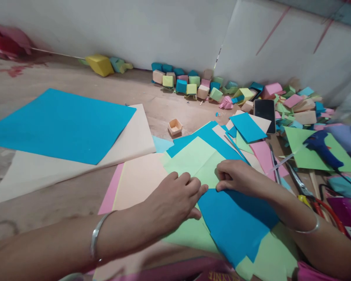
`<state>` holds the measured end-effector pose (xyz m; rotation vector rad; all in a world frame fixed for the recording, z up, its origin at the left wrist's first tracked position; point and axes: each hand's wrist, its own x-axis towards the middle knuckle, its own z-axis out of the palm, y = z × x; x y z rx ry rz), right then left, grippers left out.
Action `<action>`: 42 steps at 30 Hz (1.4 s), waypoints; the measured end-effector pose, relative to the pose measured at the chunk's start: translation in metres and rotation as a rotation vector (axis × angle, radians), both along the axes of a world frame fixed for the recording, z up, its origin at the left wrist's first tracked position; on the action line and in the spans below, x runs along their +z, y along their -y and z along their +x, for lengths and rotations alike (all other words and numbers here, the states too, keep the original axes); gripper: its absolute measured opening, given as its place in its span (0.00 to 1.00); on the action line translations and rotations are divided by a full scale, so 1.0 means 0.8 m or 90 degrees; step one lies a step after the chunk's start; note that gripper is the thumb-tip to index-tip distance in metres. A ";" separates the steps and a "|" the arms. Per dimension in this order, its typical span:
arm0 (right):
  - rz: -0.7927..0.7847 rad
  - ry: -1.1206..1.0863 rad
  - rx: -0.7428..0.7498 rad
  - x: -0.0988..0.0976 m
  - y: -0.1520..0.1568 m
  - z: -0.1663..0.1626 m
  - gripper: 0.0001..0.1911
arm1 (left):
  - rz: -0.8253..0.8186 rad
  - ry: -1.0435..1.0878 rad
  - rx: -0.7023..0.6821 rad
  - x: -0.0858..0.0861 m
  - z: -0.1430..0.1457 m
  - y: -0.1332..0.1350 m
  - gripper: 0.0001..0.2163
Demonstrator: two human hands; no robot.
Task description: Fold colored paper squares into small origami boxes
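Green paper is what both hands are on: a pale green sheet (pixel 193 162) lies on the floor (pixel 55 199) atop other paper, set cornerwise w/ one corner pointing away twd the wall. A fold line runs up its middle, from the gap btwn the hands outward. Left hand (pixel 175 199) comes in from the near left, fingers curled, tips down on the sheet's near edge. Right hand (pixel 236 177) comes from the right, fingers bent under, tips on the same edge just across, so the two sets of tips nearly meet. Can't tell if either hand pinches the edge or only presses it flat. The sheet lies straight ahead of both hands, beyond the fingertips, approx equally near to each. Under the right wrist a blue sheet (pixel 236 222) overlaps more green; a peach sheet (pixel 137 179) lies just left of the left knuckles. Further off: big blue sheet (pixel 61 125) on a cream sheet (pixel 134 136) at far left, small orange paper box (pixel 175 127) beyond the green, paper cubes (pixel 190 84) along the wall. Phone (pixel 265 110), glue gun (pixel 321 146) & scissors (pixel 304 191) sit to the right, well apart from the hands.
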<state>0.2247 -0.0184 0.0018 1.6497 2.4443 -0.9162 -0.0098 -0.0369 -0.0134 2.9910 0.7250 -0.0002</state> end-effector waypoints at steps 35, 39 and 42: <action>0.020 -0.014 0.004 -0.005 0.001 0.005 0.19 | 0.120 0.093 0.053 0.013 -0.020 0.021 0.10; 0.011 -0.049 0.009 0.007 0.002 0.011 0.17 | 0.046 0.020 0.055 0.009 -0.011 0.018 0.07; 0.124 -0.048 -0.073 0.009 -0.005 0.020 0.17 | 0.031 0.015 0.060 0.005 -0.012 0.015 0.08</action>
